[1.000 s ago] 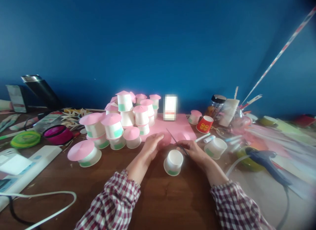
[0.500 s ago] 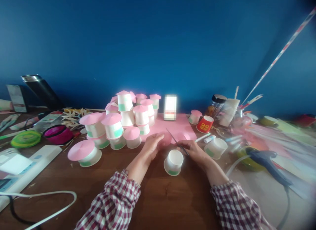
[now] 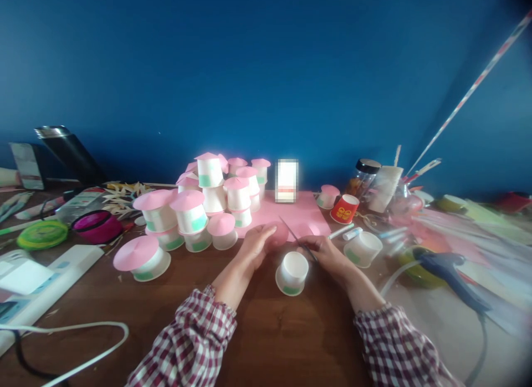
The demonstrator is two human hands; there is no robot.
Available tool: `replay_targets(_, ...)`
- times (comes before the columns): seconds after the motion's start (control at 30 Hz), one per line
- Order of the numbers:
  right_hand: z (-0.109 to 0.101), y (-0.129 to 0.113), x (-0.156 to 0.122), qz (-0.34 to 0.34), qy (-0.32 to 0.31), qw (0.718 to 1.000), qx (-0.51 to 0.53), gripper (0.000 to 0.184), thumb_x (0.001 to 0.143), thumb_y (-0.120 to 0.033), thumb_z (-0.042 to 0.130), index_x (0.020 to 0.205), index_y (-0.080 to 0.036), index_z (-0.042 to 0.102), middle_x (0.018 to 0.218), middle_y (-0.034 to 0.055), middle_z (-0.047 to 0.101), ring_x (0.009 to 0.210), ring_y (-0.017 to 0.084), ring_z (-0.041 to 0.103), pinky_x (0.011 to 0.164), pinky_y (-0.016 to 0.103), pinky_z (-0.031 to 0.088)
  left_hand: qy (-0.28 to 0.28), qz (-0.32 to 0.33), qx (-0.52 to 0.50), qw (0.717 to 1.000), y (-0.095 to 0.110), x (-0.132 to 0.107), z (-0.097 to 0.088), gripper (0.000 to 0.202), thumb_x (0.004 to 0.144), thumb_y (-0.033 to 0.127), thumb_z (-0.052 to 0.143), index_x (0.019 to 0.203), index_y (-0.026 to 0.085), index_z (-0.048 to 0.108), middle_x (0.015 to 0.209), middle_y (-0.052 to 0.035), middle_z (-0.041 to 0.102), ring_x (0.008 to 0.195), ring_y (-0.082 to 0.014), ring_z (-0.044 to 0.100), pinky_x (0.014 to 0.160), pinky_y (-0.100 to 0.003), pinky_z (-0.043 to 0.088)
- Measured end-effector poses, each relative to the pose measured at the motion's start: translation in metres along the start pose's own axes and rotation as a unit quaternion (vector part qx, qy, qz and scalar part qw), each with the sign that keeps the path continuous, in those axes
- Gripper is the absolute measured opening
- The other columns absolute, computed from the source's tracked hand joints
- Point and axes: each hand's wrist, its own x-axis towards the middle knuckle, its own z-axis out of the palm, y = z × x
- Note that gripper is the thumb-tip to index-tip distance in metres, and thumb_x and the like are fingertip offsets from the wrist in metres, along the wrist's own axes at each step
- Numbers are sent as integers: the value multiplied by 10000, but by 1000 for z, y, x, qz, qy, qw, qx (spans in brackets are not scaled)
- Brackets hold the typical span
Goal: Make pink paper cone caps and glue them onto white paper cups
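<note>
My left hand is closed on a pink paper disc, thumb along its upper side. Between the fingers of my right hand is a thin dark pointed tool, slanting up and left towards the disc's right edge; its exact kind is unclear. A white paper cup with a wider green-marked base stands just in front of my hands on the brown table. Behind them lies a pink paper sheet.
Left stand stacked white cups with pink cone tops. Right are a red cup, a white cup, markers, a lidded jar and a blue glue gun. A white power strip with cables lies far left.
</note>
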Motion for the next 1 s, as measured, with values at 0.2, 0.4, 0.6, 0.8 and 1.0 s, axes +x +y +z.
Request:
replay_targets(0.2,0,1,0,12,13,1000,22,318,724,-378,698,929,-134,685,644,7,601,557,111,482,544,248,379,-6,0,-10,1000,0,1,0,185,710,198,713,852,100,644,722,-51,669,607,-124,633,532,-206,507)
replay_targets(0.4,-1,-7,-2,0,-13,1000,2,357,745,-442,668,914,-129,681,675,18,597,580,116,482,536,245,363,-2,2,-10,1000,0,0,0,204,719,215,709,874,97,646,760,-65,680,637,-131,640,537,-206,506)
replay_targets(0.6,-1,-11,-2,-10,-12,1000,-14,344,750,-441,660,893,-129,685,711,33,612,608,127,498,547,250,377,-6,3,-7,1000,2,-3,1,182,731,197,695,874,95,650,767,-78,686,648,-137,645,540,-204,510)
replay_targets(0.8,-2,-2,-1,-7,-10,1000,7,309,768,-381,646,940,-126,679,653,15,596,557,111,475,541,249,377,-4,2,-8,1000,2,-2,1,170,739,189,689,872,92,648,777,-74,684,650,-134,650,541,-196,514)
replay_targets(1.0,-1,-3,-2,-5,-8,1000,10,327,733,-389,687,928,-127,682,697,28,619,587,122,497,538,247,375,-6,-2,-7,1000,1,-1,0,181,730,198,700,866,89,654,766,-86,690,642,-146,655,543,-214,522)
